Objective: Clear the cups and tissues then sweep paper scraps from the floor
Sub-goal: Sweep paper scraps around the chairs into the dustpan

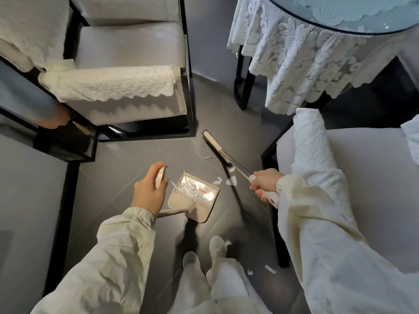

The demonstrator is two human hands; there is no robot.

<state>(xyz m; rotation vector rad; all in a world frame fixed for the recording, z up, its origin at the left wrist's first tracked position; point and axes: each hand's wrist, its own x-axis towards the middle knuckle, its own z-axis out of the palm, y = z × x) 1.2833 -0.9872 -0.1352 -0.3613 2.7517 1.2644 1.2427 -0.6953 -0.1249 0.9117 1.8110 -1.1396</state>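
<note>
Dark tiled floor (127,168) under everything; sweeping stage judged well along. Armchair (129,41) far beyond the dustpan (204,201) on the left, lace-draped counter (362,10) far beyond it on the right, second seat (362,177) close on the pan's right.

Broom (212,141) head-down on the floor beyond the dustpan's mouth, pole slanting back into the right hand (265,184), fist wrapped firmly round it. Left hand (149,189) curled over the top grip of the upright handle, just left of the pan. Pan flat on the floor, mouth facing away, with a heap of paper scraps (189,190) inside.

Loose scraps (231,181) just right of the mouth. One more farther out toward the broom head. A few behind the pan, near the shoes (217,243).

For a clean pass:
- Hold the lip hard against the tile.
- Pull short, light strokes toward the mouth so thin paper slides instead of fluttering.
- Angle the pan to meet the nearest bits.
- Turn last for the strays behind.
- Avoid tipping the pan, as the load looks ready to spill.
</note>
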